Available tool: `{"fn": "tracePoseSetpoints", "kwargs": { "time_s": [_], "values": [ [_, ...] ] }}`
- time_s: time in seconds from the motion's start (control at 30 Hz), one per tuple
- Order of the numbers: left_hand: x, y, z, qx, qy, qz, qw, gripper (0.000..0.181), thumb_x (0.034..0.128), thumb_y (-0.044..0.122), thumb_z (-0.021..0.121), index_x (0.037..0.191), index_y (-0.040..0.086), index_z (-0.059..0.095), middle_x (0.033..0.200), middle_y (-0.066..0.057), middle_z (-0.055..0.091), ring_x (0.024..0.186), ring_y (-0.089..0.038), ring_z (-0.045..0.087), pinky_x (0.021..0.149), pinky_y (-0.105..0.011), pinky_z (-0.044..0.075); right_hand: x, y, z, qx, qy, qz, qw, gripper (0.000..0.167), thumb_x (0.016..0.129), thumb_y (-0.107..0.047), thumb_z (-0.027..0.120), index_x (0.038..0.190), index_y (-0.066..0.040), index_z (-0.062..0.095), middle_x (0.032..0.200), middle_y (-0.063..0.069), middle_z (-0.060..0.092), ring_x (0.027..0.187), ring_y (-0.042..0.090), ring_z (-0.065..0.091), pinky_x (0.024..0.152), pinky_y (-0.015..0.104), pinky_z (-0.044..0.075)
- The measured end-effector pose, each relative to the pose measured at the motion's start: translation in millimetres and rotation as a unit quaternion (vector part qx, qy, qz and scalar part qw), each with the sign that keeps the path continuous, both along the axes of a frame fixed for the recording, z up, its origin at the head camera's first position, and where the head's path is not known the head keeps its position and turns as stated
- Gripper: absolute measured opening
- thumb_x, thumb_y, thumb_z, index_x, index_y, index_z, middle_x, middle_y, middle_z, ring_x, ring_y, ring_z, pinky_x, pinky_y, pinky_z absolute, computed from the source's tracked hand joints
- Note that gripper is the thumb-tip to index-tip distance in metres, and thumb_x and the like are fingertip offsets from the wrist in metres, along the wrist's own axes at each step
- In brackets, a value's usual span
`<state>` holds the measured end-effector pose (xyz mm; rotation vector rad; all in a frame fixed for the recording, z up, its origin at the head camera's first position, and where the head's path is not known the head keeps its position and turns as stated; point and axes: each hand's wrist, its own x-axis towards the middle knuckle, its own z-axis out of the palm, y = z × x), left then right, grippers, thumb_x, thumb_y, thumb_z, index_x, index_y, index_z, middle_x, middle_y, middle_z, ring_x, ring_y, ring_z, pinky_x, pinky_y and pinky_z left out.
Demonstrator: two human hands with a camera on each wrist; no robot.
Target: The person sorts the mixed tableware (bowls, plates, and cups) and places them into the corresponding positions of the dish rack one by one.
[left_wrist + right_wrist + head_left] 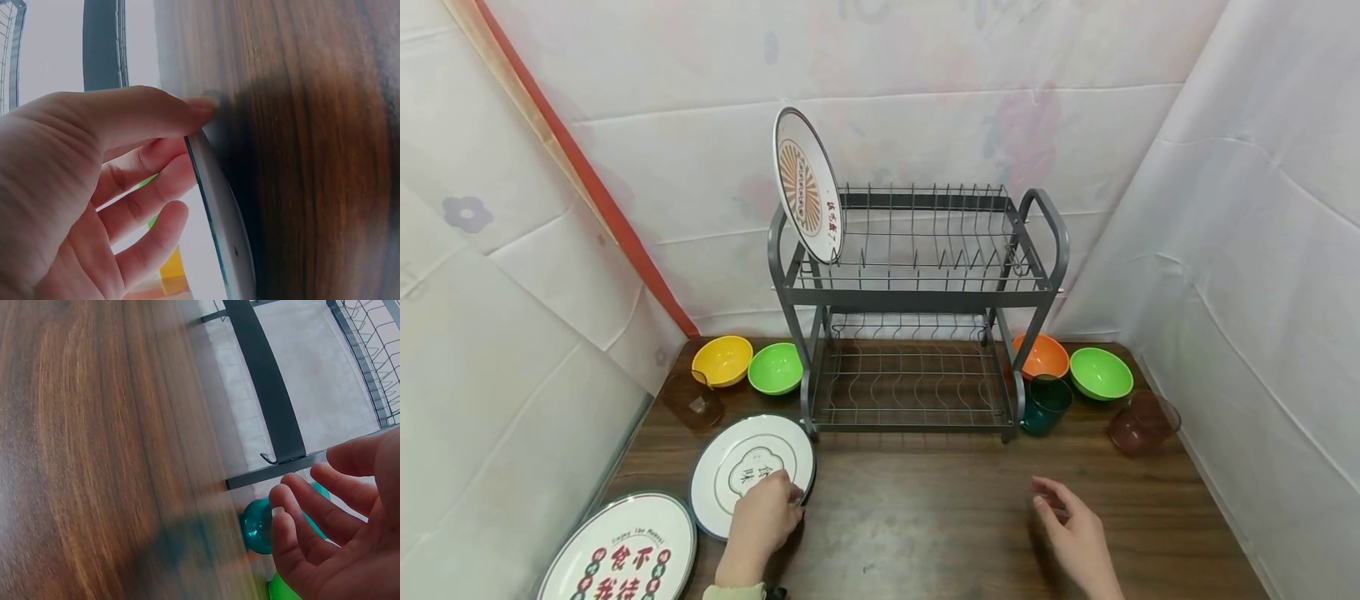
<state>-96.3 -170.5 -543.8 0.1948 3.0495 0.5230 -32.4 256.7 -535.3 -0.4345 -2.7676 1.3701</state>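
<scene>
My left hand [766, 514] is at the right rim of a white plate [715, 483] with a dark edge and printed characters. In the left wrist view the thumb and fingers [140, 206] pinch that plate's rim [215, 212] just over the wood. My right hand [1072, 533] hovers above the table on the right with nothing in it, fingers loosely bent. Another white plate [617, 546] with red characters lies at the front left. A patterned plate [808, 187] stands tilted in the left end of the dish rack's top tier [917, 297].
Left of the rack are a yellow bowl [722, 361], a green bowl [776, 368] and a brown cup [692, 402]. To its right stand an orange bowl [1045, 357], another green bowl [1101, 373], a teal cup [1045, 406] and a reddish cup [1144, 423]. White cloth surrounds the table.
</scene>
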Motion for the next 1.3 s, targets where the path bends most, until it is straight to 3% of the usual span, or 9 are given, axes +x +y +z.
{"fn": "tracePoseSetpoints", "kwargs": {
  "time_s": [0.23,0.33,0.43,0.53,0.67,0.93,1.17,1.3],
  "values": [
    [4.1,4.3,-2.4,0.003,0.02,0.006,0.9998,0.013,0.0683,0.007,0.084,0.074,0.014,0.075,0.072,0.008,0.055,0.069,-0.021,0.063,0.06,-0.044,0.053,-0.8,-2,-3.4,0.005,0.029,0.009,0.9995,0.029,0.101,-0.012,0.058,0.129,-0.005,0.062,0.122,0.012,0.067,0.11,0.029,0.062,0.085,0.041,0.053],
    [5.3,4.5,-6.4,0.006,0.042,0.011,0.999,0.015,0.0686,0.008,0.084,0.078,0.015,0.075,0.078,0.006,0.059,0.078,-0.022,0.063,0.06,-0.045,0.053,-1.6,-4,-5.0,0.003,0.02,0.011,0.9997,0.029,0.101,-0.013,0.058,0.129,-0.006,0.062,0.122,0.012,0.066,0.11,0.029,0.062,0.087,0.044,0.053],
    [6.8,3.2,-11.5,0.01,0.06,0.02,0.998,0.018,0.0697,0.012,0.085,0.084,0.015,0.075,0.093,-0.002,0.064,0.095,-0.029,0.06,0.072,-0.05,0.053,-1.4,-9,-7.3,-0.002,0.01,0.014,0.9998,0.028,0.101,-0.012,0.059,0.127,-0.006,0.064,0.121,0.012,0.067,0.109,0.028,0.062,0.088,0.047,0.053],
    [8.4,2.9,-14.8,0.003,0.045,0.03,0.9985,0.029,0.0724,0.019,0.087,0.098,0.01,0.077,0.115,-0.012,0.065,0.113,-0.037,0.053,0.088,-0.055,0.048,-1.2,-15,-10.3,-0.008,0.003,0.017,0.9998,0.027,0.1,-0.012,0.06,0.125,-0.007,0.065,0.12,0.01,0.067,0.107,0.026,0.063,0.086,0.046,0.053],
    [10.9,7.1,-16.5,-0.007,0.009,0.042,0.999,0.042,0.0757,0.017,0.086,0.113,0.003,0.074,0.132,-0.017,0.061,0.123,-0.039,0.052,0.091,-0.059,0.048,-0.7,-20,-13.8,-0.013,-0.01,0.026,0.9995,0.026,0.099,-0.013,0.061,0.124,-0.008,0.066,0.119,0.008,0.068,0.106,0.024,0.063,0.085,0.043,0.053],
    [13.6,20.2,-16.1,-0.016,0.017,0.043,0.9988,0.033,0.0758,0.004,0.081,0.108,0.004,0.076,0.127,-0.018,0.065,0.117,-0.038,0.06,0.083,-0.059,0.052,-1.3,-24,-16.7,-0.016,-0.009,0.032,0.9993,0.025,0.099,-0.013,0.062,0.123,-0.008,0.067,0.117,0.006,0.069,0.105,0.022,0.063,0.084,0.041,0.054],
    [22.8,22.5,-11.8,-0.024,0.033,0.017,0.999,0.031,0.071,-0.001,0.079,0.102,0.004,0.077,0.118,-0.02,0.068,0.109,-0.038,0.065,0.076,-0.057,0.055,-4.0,-16,-14.3,-0.014,-0.022,0.028,0.9993,0.026,0.1,-0.015,0.059,0.125,-0.009,0.065,0.121,0.007,0.067,0.11,0.026,0.062,0.088,0.046,0.052],
    [28.6,21.0,-9.6,-0.02,0.035,0.007,0.9991,0.031,0.0702,-0.001,0.077,0.1,0.005,0.078,0.116,-0.018,0.07,0.109,-0.036,0.066,0.079,-0.056,0.054,-3.8,-6,-10.4,-0.002,-0.008,0.021,0.9997,0.028,0.101,-0.014,0.058,0.128,-0.007,0.063,0.123,0.011,0.066,0.111,0.029,0.062,0.09,0.048,0.052]
  ]
}}
